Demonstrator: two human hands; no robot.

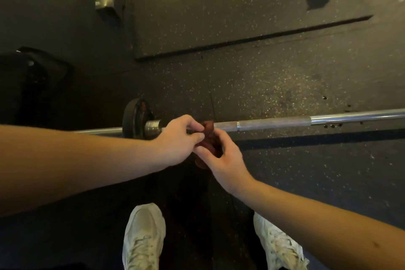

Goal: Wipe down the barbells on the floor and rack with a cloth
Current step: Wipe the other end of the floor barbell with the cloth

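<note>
Here, cloth (207, 138) pinched between left hand (178, 140), right hand (221, 158)

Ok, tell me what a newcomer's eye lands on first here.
Mid-frame, the left hand and right hand pinch a small reddish-brown cloth right at the barbell. Its shiny shaft runs across the dark speckled floor, with a black plate left of the hands. White shoes stand at the bottom edge.
</note>
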